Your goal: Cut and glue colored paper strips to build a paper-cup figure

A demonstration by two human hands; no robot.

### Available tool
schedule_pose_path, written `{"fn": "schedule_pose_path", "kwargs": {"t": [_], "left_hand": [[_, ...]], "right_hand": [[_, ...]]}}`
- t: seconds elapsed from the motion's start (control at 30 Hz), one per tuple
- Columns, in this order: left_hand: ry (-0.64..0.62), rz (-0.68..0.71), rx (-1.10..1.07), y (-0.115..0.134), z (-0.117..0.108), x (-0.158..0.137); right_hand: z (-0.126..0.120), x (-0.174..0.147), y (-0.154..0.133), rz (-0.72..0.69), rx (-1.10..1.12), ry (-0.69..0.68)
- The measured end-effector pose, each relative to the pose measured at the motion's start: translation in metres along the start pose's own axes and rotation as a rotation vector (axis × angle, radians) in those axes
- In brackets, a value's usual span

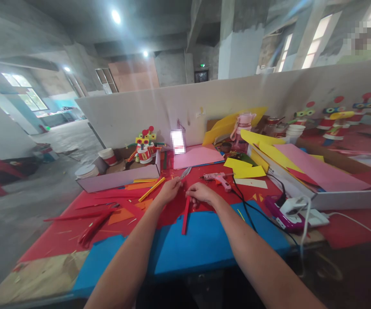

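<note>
My left hand (170,189) is closed over the near end of a pair of scissors (186,172); their grey blades point away from me and to the right, and the handles are hidden by my fingers. Beside it, my right hand (200,193) pinches the upper end of a narrow red paper strip (185,218). The strip hangs down toward me over a blue sheet (191,249). Just past my right hand lies a pink hot glue gun (219,179) on the red table covering.
Yellow strips (151,189) and red and orange scraps lie at left. A box (121,177) holds paper-cup figures (145,153). Pink sheets (200,157) lie behind. At right are a purple power strip (283,214), cables, and a white box (342,201) with coloured sheets.
</note>
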State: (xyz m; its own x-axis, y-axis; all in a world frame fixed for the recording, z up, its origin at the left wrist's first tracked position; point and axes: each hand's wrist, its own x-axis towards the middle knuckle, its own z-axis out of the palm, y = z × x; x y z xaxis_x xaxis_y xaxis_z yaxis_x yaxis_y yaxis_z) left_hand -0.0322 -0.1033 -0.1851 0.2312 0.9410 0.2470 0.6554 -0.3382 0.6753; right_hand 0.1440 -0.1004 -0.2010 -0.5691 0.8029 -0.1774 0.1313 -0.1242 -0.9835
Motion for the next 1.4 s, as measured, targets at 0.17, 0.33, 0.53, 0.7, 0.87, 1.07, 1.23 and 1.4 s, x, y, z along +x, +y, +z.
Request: {"fn": "schedule_pose_path", "kwargs": {"t": [0.17, 0.33, 0.53, 0.7, 0.87, 1.07, 1.23, 1.4], "left_hand": [[0.117, 0.017, 0.183, -0.002, -0.003, 0.0], [0.25, -0.082, -0.173, -0.003, -0.013, 0.002], [0.133, -0.229, -0.632, 0.007, -0.017, -0.001], [0.042, -0.288, -0.864, 0.01, -0.017, -0.004], [-0.041, -0.331, -0.955, 0.012, -0.017, -0.004], [-0.079, -0.352, -0.973, 0.016, -0.008, -0.006], [-0.06, -0.322, -0.997, 0.021, 0.005, -0.008], [-0.201, -0.364, -0.935, 0.029, 0.012, -0.012]], "right_hand": [[0.002, -0.003, -0.005, 0.017, -0.017, -0.061], [0.002, -0.007, -0.01, 0.012, 0.006, -0.003], [0.0, -0.008, -0.014, 0.014, -0.043, -0.017], [-0.001, -0.007, -0.015, -0.032, -0.023, 0.021], [-0.004, 0.0, -0.013, -0.134, 0.019, 0.125], [-0.01, 0.007, -0.009, -0.248, 0.092, 0.169], [-0.01, 0.009, -0.011, -0.342, 0.103, 0.331], [-0.009, 0.013, -0.01, -0.36, 0.197, 0.484]]}}
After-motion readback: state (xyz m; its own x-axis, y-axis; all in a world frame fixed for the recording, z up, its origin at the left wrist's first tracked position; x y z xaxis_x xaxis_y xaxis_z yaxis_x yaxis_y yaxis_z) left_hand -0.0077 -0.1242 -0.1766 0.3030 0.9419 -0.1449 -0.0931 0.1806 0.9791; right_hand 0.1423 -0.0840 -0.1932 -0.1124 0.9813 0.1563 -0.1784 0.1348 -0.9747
